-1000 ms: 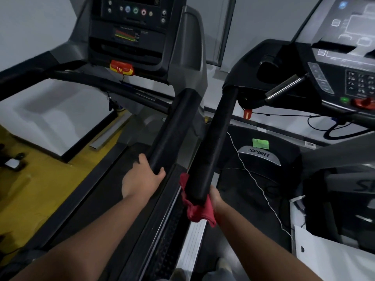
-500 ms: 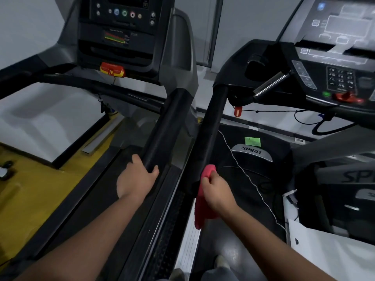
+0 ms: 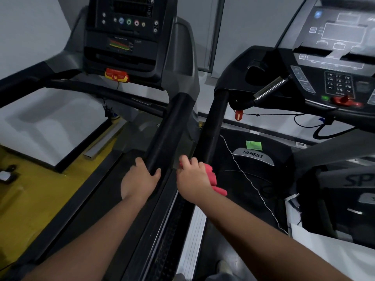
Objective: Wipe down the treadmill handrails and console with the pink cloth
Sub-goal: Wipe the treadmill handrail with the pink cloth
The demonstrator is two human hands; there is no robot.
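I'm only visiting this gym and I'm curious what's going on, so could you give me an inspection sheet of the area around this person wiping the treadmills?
surface: left treadmill's handrail and right treadmill's handrail, both black, run side by side; how clean they are cannot be told.
job's things: pink cloth bunched at the right rail's near end; left console and right console have no hand on them.
clutter: white board at lower right.
hands: left hand grips the left treadmill's handrail; right hand holds the pink cloth.
cables: thin white cord crosses the right treadmill; black cord loops under its console.
surroundings: yellow floor to the left, grey wall behind.
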